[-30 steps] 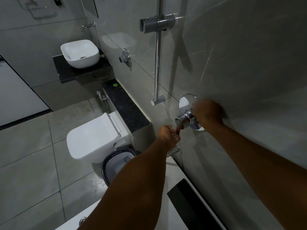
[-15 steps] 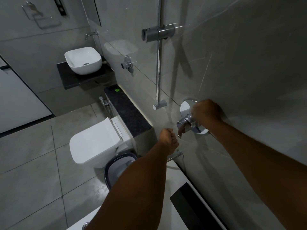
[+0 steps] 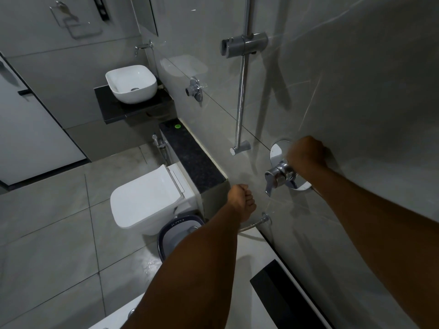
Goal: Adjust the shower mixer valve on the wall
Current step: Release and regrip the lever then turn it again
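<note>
The chrome shower mixer valve [image 3: 280,175] sticks out of a round chrome plate [image 3: 276,150] on the grey tiled wall at right. Its lever [image 3: 269,184] points downward. My right hand [image 3: 306,155] is closed on the upper back part of the valve, against the plate, and hides that part. Below and left of the lever, my left hand [image 3: 241,201] is a closed fist. It is apart from the lever and holds nothing.
A chrome slide rail [image 3: 241,98] with a grey holder [image 3: 244,45] runs up the wall left of the valve. A flexible hose [image 3: 254,224] leaves the wall below. Further left are a second wall valve [image 3: 194,89], a dark ledge [image 3: 192,157], a white toilet [image 3: 145,198], a bucket [image 3: 175,231] and a basin [image 3: 130,83].
My left hand has come off the lever and dropped down and to the left. The lever is now fully visible, pointing down. My right hand stays on the valve.
</note>
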